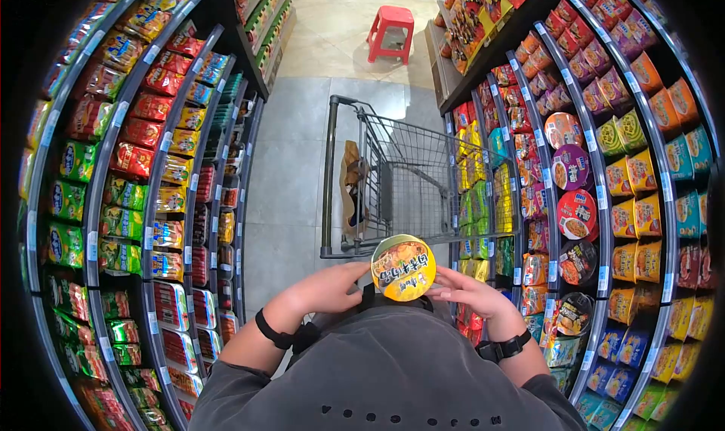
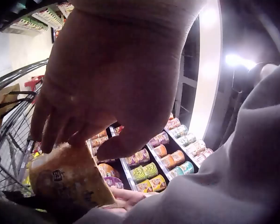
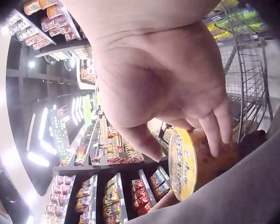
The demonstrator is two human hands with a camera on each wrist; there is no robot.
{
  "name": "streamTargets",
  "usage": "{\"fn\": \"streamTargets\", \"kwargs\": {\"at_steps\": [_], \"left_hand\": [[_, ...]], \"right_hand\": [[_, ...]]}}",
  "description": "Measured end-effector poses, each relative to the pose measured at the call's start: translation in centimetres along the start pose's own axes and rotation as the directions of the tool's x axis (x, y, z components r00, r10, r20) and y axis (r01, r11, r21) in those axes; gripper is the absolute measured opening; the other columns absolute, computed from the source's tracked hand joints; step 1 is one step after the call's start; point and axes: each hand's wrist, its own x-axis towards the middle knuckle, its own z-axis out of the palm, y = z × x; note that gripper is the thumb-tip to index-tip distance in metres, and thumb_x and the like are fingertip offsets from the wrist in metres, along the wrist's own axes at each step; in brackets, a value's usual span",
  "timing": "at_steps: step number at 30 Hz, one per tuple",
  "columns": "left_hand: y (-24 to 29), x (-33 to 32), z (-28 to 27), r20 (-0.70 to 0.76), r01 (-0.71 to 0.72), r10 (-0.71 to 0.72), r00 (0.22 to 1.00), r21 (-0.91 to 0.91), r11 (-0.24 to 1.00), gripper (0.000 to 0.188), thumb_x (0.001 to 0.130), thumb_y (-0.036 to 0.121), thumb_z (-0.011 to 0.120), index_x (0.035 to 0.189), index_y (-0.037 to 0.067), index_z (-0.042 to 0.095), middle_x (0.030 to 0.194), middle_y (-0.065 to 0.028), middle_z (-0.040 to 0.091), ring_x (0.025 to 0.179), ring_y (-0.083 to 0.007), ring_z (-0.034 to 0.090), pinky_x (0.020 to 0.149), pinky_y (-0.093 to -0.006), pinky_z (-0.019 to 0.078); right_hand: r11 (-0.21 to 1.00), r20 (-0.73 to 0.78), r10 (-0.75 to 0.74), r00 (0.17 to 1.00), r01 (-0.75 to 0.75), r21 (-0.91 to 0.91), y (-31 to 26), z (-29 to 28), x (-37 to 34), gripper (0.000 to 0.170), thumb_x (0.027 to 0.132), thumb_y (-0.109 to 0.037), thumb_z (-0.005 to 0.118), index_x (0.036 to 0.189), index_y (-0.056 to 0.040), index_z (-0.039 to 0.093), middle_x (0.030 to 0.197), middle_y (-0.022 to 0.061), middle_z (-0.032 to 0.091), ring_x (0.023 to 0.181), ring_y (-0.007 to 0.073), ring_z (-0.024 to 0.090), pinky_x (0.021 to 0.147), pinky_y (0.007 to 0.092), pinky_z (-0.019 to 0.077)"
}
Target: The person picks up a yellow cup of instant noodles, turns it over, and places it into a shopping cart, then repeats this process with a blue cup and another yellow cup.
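Note:
An instant noodle cup (image 1: 404, 268) with a yellow printed lid is in front of the person's dark shirt, between the two hands. My left hand (image 1: 329, 289) is at its left side; in the left wrist view its long fingers reach down to the cup (image 2: 67, 177), and the thumb points apart from them. The right hand (image 1: 474, 295) touches the other side with its extended fingers (image 3: 217, 135). In the right wrist view the cup (image 3: 196, 163) is tilted, lid turned toward the thumb, which stays apart from the lid. Neither hand closes round the cup.
A grey wire shopping cart (image 1: 411, 174) stands just ahead, with a brown paper-like bag (image 1: 351, 182) at its left. Shelves of packet noodles (image 1: 151, 136) line the left side. Shelves of cup noodles (image 1: 578, 212) line the right. A red stool (image 1: 391, 34) stands farther along the aisle.

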Motion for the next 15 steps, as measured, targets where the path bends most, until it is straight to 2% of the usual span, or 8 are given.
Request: {"fn": "streamTargets", "kwargs": {"at_steps": [1,3,6,7,10,11,13,15], "left_hand": [[-0.8,0.6,0.1,0.011,-0.001,0.001,1.000,-0.012,1.000,0.066,0.089,0.010,0.061,0.152,0.000,0.043,0.147,-0.0270,0.055,0.136,-0.0414,0.053,0.114,-0.0440,0.0433],[-2.0,2.0,0.3,-0.107,-0.060,0.075,0.991,0.136,0.989,0.070,0.090,0.015,0.060,0.156,0.001,0.038,0.157,-0.0260,0.044,0.104,-0.0367,0.070,0.099,-0.0419,0.0528],[-1.5,4.8,-0.8,-0.107,-0.046,0.050,0.993,0.041,0.998,0.073,0.091,0.015,0.060,0.158,0.002,0.035,0.163,-0.0249,0.036,0.094,-0.0349,0.073,0.098,-0.0411,0.0529],[-1.5,6.0,-1.1,-0.093,-0.044,0.047,0.995,0.044,0.998,0.073,0.091,0.015,0.060,0.158,0.002,0.035,0.163,-0.0249,0.036,0.094,-0.0349,0.073,0.098,-0.0411,0.0529],[-1.3,10.1,-2.0,-0.125,-0.142,0.134,0.983,-0.054,0.988,0.070,0.092,0.011,0.059,0.158,0.002,0.037,0.154,-0.0233,0.050,0.125,-0.0325,0.064,0.105,-0.0376,0.0496],[-0.8,11.3,-2.3,-0.110,-0.133,0.128,0.986,-0.046,0.990,0.070,0.092,0.011,0.059,0.158,0.002,0.037,0.154,-0.0233,0.050,0.125,-0.0325,0.064,0.105,-0.0376,0.0496],[0.2,13.9,-3.3,-0.064,0.057,-0.075,0.995,-0.241,0.969,0.068,0.094,0.007,0.061,0.157,0.002,0.037,0.149,-0.0223,0.055,0.137,-0.0342,0.055,0.115,-0.0417,0.0427],[-1.7,17.2,-2.5,-0.075,0.078,-0.100,0.992,-0.251,0.965,0.065,0.096,0.007,0.060,0.157,0.002,0.038,0.146,-0.0197,0.058,0.134,-0.0293,0.058,0.112,-0.0404,0.0462]], "right_hand": [[1.000,-0.011,-0.003,1.000,0.003,0.011,-0.1,-0.2,0.2,0.081,0.101,-0.020,0.065,0.163,0.0042,0.018,0.165,0.0196,0.034,0.147,0.0270,0.042,0.122,0.0416,0.0324],[1.000,-0.032,0.014,0.999,-0.013,0.012,0.4,-1.2,0.5,0.081,0.100,-0.019,0.064,0.163,0.0031,0.019,0.165,0.0206,0.034,0.145,0.0285,0.046,0.119,0.0417,0.0360],[0.997,-0.073,0.072,0.995,-0.070,0.032,0.3,-3.0,0.5,0.081,0.099,-0.019,0.064,0.163,0.0022,0.020,0.164,0.0211,0.037,0.142,0.0303,0.050,0.117,0.0420,0.0396],[0.992,-0.096,0.118,0.988,-0.114,0.050,0.1,-3.8,0.5,0.081,0.099,-0.020,0.065,0.163,0.0023,0.022,0.163,0.0205,0.038,0.143,0.0307,0.050,0.117,0.0423,0.0397],[0.990,-0.153,0.087,0.984,-0.068,0.127,0.8,-7.3,0.9,0.079,0.099,-0.022,0.065,0.162,0.0027,0.025,0.159,0.0198,0.043,0.143,0.0311,0.050,0.116,0.0419,0.0408],[0.988,-0.153,0.081,0.985,-0.059,0.144,0.9,-8.4,1.3,0.079,0.099,-0.022,0.065,0.162,0.0027,0.025,0.159,0.0198,0.043,0.143,0.0311,0.050,0.116,0.0419,0.0408],[0.978,-0.207,0.061,0.976,-0.017,0.206,0.2,-10.8,2.4,0.075,0.100,-0.020,0.063,0.161,0.0039,0.027,0.156,0.0194,0.047,0.143,0.0295,0.050,0.115,0.0412,0.0420],[0.971,-0.237,0.090,0.967,-0.032,0.238,-0.2,-13.5,4.1,0.069,0.101,-0.019,0.062,0.160,0.0020,0.031,0.155,0.0168,0.049,0.141,0.0270,0.052,0.115,0.0406,0.0431]]}}
